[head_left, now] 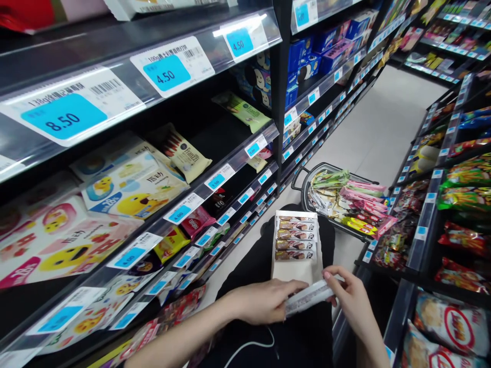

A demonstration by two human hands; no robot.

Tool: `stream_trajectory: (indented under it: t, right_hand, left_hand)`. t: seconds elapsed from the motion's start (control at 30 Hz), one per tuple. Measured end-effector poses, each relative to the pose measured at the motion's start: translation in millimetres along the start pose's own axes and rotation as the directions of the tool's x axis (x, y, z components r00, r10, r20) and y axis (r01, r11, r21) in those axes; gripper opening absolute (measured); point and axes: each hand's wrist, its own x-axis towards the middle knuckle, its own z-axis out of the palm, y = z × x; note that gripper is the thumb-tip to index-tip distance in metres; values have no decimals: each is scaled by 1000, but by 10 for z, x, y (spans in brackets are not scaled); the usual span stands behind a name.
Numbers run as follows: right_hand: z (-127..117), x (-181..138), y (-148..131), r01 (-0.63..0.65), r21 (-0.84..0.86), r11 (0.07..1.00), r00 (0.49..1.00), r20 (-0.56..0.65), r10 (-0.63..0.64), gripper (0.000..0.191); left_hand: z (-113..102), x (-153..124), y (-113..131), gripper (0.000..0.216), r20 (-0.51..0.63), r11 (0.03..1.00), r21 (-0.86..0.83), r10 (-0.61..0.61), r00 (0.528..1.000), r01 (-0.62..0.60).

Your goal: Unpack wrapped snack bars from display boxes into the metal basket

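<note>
Between my two hands is a long snack bar (310, 298) in a pale wrapper with small print facing up. My left hand (264, 302) grips its left end, and my right hand (348, 290) pinches its right end between thumb and fingers. Just beyond them, an open white box (276, 266) rests on my dark-clothed lap. Several wrapped bars (294, 244) lie crosswise in a row in the box's far part. Bare white card shows in its near part, partly covered by my left hand.
On the floor ahead, a black-rimmed basket (305, 191) holds many thin snack packets (345, 199). Snack shelves with price tags (178, 212) rise close on the left. More shelves with bagged snacks (456, 322) stand on the right. A pale floor aisle (368, 112) runs between them.
</note>
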Motion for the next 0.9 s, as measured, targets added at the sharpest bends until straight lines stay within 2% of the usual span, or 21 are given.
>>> stream_trajectory:
  t: [0.07,0.1,0.17,0.23,0.37,0.43,0.5,0.53,0.57,0.6,0.67,0.7,0.73,0.8,0.9]
  right_hand:
    - [32,-7,-35,-14,18,1000,998,56,13,40]
    - [50,-13,-56,-19,26,999,997,74,17,39]
    - [82,-24,-99,-22,44,999,996,86,18,37]
    - [102,-31,-135,-21,70,997,997,81,15,35]
    - [111,-11,-156,-43,148,988,997,62,34,36]
    - [107,20,-144,-61,203,977,998,46,53,39]
    - [97,57,-126,-71,264,962,997,12,71,42]
    - [89,74,-118,-73,293,953,997,-12,80,43]
    - [78,90,-110,-74,320,945,995,-39,91,44]
    - [65,103,-104,-74,343,936,993,-65,102,45]
    - [38,122,-92,-77,380,922,987,-102,124,46]
    - [26,128,-85,-80,394,916,985,-109,133,46]
    - [16,133,-79,-85,406,910,984,-110,141,46]
    - [3,139,-64,-101,428,898,983,-96,156,45]
    - [1,141,-37,-132,457,880,983,-55,176,43]
  left_hand:
    - [-20,-3,-38,73,74,980,-200,35,997,-19]
    - [-10,2,-68,75,102,940,-340,61,993,-23]
    - [38,14,-137,72,120,794,-608,86,989,4]
    - [97,22,-194,69,125,615,-786,61,990,62]
    - [158,25,-217,76,161,359,-924,60,985,129]
    - [164,29,-183,77,147,279,-953,89,985,117]
    - [170,28,-128,75,83,244,-968,93,992,58]
    - [174,22,-94,71,21,264,-965,80,997,0]
    - [177,12,-59,63,-59,323,-943,61,996,-76]
    - [179,-3,-23,53,-146,432,-889,51,988,-154]
    - [171,-41,45,31,-304,719,-639,91,948,-274]
    - [161,-59,75,21,-355,832,-466,137,925,-302]
    - [148,-75,101,13,-385,900,-304,185,904,-314]
    - [112,-96,140,12,-413,937,-113,258,873,-331]
    - [45,-106,175,19,-403,933,-78,294,867,-352]
